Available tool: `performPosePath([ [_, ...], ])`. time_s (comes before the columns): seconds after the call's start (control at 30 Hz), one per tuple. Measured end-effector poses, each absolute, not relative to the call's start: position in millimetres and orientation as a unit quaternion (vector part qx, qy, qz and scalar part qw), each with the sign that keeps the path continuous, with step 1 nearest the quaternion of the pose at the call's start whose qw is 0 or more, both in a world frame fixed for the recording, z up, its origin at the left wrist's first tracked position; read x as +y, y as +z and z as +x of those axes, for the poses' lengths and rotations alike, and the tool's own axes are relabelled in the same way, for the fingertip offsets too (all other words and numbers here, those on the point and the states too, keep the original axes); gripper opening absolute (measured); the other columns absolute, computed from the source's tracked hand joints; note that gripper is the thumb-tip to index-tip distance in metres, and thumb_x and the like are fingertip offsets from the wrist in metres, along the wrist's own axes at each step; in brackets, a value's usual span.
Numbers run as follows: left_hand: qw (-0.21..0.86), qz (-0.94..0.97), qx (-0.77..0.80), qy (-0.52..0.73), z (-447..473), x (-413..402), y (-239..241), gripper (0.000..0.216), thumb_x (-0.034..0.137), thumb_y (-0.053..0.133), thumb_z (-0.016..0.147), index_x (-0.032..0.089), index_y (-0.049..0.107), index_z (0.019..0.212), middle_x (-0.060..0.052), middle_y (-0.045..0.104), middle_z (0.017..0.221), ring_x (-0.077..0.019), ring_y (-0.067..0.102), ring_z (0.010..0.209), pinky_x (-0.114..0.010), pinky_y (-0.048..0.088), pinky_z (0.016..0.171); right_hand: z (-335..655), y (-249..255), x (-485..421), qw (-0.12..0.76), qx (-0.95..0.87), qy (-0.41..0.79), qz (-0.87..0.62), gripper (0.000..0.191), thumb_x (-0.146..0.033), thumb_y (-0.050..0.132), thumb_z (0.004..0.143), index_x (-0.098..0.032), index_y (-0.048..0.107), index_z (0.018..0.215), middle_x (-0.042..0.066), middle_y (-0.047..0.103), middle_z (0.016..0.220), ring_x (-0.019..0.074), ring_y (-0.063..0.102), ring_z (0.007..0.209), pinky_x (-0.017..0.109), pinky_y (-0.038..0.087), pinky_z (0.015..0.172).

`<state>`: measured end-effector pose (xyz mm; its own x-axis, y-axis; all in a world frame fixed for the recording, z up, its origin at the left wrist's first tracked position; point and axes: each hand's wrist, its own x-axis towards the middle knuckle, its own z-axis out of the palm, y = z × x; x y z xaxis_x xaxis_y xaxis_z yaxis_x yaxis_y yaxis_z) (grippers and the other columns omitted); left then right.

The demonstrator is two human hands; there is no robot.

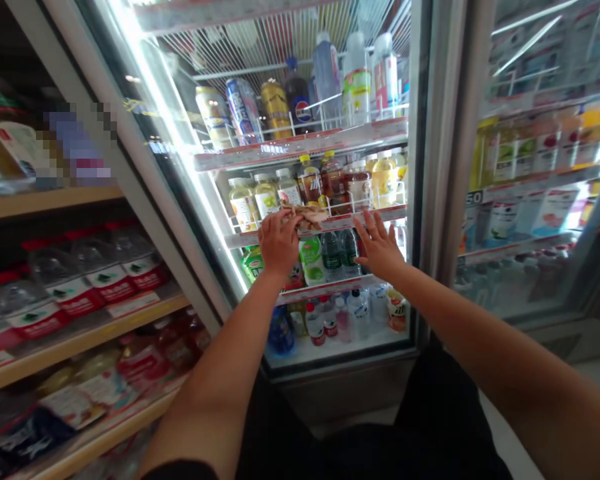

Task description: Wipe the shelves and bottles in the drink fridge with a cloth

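Note:
Both my arms reach into an open drinks fridge. My left hand point(279, 241) is closed on a brownish crumpled cloth point(307, 215) and presses it on the front rail of the middle shelf point(380, 214). My right hand point(379, 244) is open with fingers spread, held in front of the same rail, just right of the cloth. Yellow and red juice bottles point(312, 181) stand behind the rail. Green and dark bottles point(331, 255) stand on the shelf below, between my hands.
Cans and tall bottles point(300, 99) fill the upper fridge shelf, small bottles point(330, 320) the bottom. A wooden rack with water bottles point(80, 280) stands at left. A closed glass fridge door point(535, 167) with drinks is at right.

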<state>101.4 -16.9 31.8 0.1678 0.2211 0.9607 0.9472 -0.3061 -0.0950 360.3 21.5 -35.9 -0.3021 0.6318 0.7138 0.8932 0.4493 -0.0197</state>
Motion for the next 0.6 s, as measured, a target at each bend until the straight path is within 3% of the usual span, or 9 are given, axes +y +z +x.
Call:
performPosePath([
  [0.3, 0.391, -0.688, -0.42, -0.445, 131, -8, 49, 0.035, 0.012, 0.057, 0.091, 0.03, 0.069, 0.119, -0.005, 0.063, 0.129, -0.0278, 0.05, 0.125, -0.047, 0.044, 0.107, 361, -39, 23, 0.339, -0.783, -0.203, -0.48, 0.124, -0.033, 0.076, 0.085, -0.035, -0.026, 0.156, 0.006, -0.013, 0.171, 0.0373, -0.007, 0.157, 0.071, 0.018, 0.12],
  [0.6, 0.348, -0.681, -0.449, -0.463, 137, -8, 57, 0.038, 0.01, 0.055, 0.092, 0.029, 0.068, 0.122, -0.007, 0.058, 0.135, -0.0279, 0.046, 0.131, -0.047, 0.038, 0.113, 361, -40, 19, 0.333, -0.786, -0.195, -0.483, 0.125, -0.032, 0.074, 0.086, -0.035, -0.031, 0.154, 0.005, -0.016, 0.17, 0.035, -0.008, 0.157, 0.07, 0.016, 0.121],
])
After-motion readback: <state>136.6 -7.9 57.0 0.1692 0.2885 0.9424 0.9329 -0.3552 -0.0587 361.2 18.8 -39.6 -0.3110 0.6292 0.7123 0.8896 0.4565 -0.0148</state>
